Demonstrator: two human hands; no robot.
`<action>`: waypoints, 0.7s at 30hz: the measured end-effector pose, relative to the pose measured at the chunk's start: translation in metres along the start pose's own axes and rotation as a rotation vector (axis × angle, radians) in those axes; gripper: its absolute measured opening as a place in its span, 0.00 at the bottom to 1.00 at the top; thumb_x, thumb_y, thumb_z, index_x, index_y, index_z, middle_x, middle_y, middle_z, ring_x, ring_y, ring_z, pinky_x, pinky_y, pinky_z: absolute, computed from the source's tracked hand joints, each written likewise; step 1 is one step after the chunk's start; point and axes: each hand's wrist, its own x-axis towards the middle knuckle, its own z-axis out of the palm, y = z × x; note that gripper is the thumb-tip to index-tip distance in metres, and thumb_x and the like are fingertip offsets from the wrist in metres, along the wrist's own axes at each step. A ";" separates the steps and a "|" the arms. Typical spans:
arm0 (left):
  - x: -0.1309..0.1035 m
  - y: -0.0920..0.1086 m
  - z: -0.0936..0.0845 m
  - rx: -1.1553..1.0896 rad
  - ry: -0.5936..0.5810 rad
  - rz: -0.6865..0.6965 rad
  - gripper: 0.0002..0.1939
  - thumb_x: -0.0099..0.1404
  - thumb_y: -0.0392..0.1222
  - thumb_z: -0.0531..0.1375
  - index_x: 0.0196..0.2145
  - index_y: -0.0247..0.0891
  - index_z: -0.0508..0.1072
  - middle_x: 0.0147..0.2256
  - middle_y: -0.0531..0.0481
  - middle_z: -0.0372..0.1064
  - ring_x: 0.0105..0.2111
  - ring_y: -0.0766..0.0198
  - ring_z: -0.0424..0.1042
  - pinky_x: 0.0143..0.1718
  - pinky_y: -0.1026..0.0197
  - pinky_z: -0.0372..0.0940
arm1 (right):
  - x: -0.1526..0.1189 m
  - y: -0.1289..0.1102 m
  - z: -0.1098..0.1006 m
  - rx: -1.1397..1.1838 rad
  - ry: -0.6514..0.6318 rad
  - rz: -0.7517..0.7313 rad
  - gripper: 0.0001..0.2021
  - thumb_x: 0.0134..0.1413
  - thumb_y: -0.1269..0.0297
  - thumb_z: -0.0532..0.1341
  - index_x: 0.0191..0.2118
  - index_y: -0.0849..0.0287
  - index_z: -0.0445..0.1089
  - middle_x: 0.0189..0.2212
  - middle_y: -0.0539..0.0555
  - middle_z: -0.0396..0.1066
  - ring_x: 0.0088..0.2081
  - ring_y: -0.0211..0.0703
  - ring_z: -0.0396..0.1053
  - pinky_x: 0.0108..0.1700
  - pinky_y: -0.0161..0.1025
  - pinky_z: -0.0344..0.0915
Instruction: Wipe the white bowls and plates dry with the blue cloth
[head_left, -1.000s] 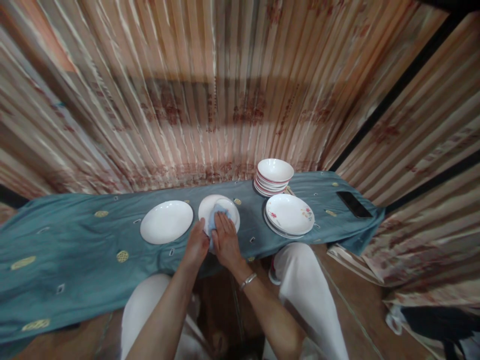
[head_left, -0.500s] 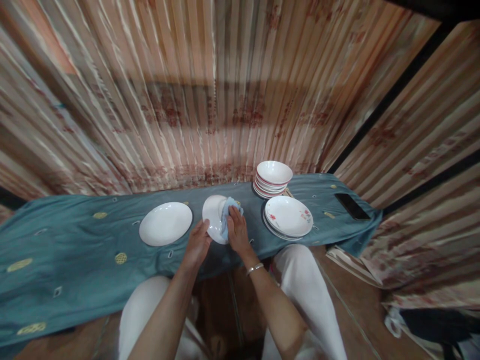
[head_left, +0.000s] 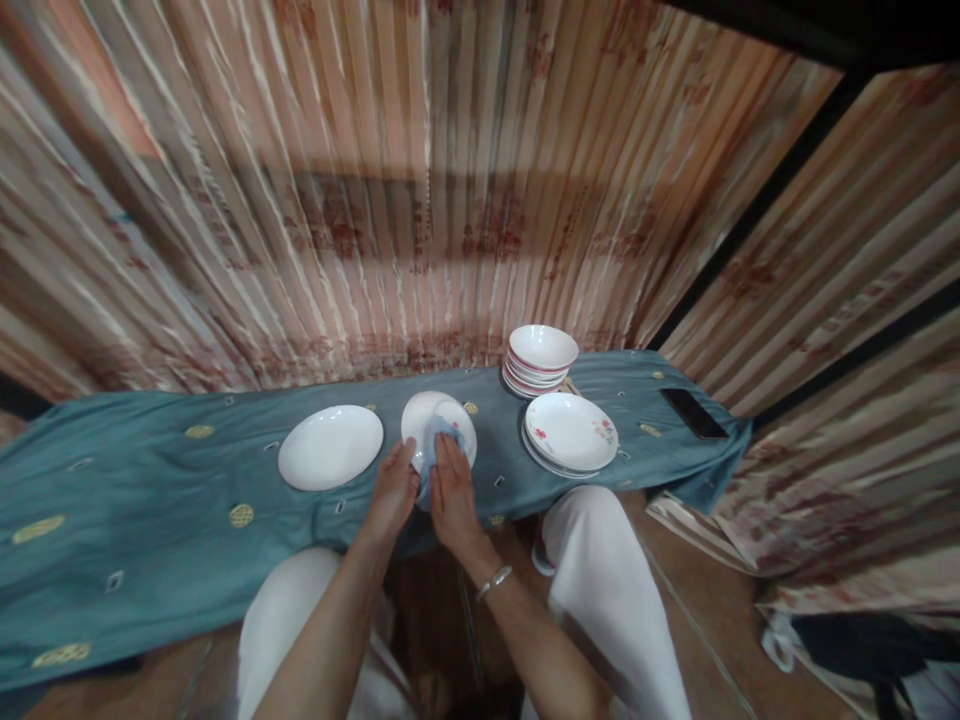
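A white dish (head_left: 418, 410) held over the cloth-covered bench (head_left: 165, 500), between both hands.
The left hand (head_left: 394, 488) is clamped on the dish's near left rim; the right hand (head_left: 453, 488) lies with fingers close together on a blue cloth (head_left: 430, 452) against the dish, though whether it grips the cloth I cannot tell. Beyond, a white plate (head_left: 331, 447) sits left, stacked floral plates (head_left: 571, 430) right, stacked bowls (head_left: 541, 355) behind those, then a curtain (head_left: 420, 270).
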 end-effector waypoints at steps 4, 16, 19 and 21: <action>-0.003 -0.001 0.005 0.040 -0.045 0.038 0.11 0.52 0.41 0.72 0.33 0.37 0.77 0.35 0.44 0.80 0.51 0.49 0.76 0.53 0.56 0.68 | 0.016 -0.006 -0.006 -0.086 -0.022 -0.078 0.28 0.72 0.65 0.45 0.73 0.62 0.49 0.72 0.64 0.50 0.74 0.54 0.42 0.71 0.62 0.51; -0.008 0.004 0.011 0.149 -0.161 -0.024 0.14 0.50 0.46 0.72 0.33 0.37 0.79 0.31 0.48 0.78 0.37 0.56 0.76 0.31 0.63 0.66 | 0.054 0.012 -0.041 -0.031 -0.070 -0.221 0.27 0.72 0.61 0.45 0.72 0.60 0.53 0.71 0.60 0.53 0.74 0.49 0.42 0.73 0.58 0.48; -0.011 0.003 0.013 0.167 -0.184 -0.036 0.17 0.49 0.48 0.73 0.34 0.35 0.80 0.30 0.46 0.78 0.35 0.55 0.76 0.30 0.62 0.65 | 0.076 0.022 -0.048 0.010 -0.067 -0.223 0.26 0.72 0.60 0.44 0.70 0.61 0.57 0.70 0.61 0.57 0.73 0.49 0.47 0.73 0.57 0.48; -0.014 0.003 0.014 0.194 -0.204 -0.034 0.18 0.50 0.49 0.73 0.35 0.35 0.80 0.29 0.47 0.77 0.33 0.55 0.75 0.30 0.62 0.65 | 0.088 0.027 -0.052 0.034 -0.069 -0.183 0.25 0.72 0.60 0.44 0.68 0.60 0.60 0.68 0.60 0.61 0.71 0.49 0.52 0.72 0.57 0.50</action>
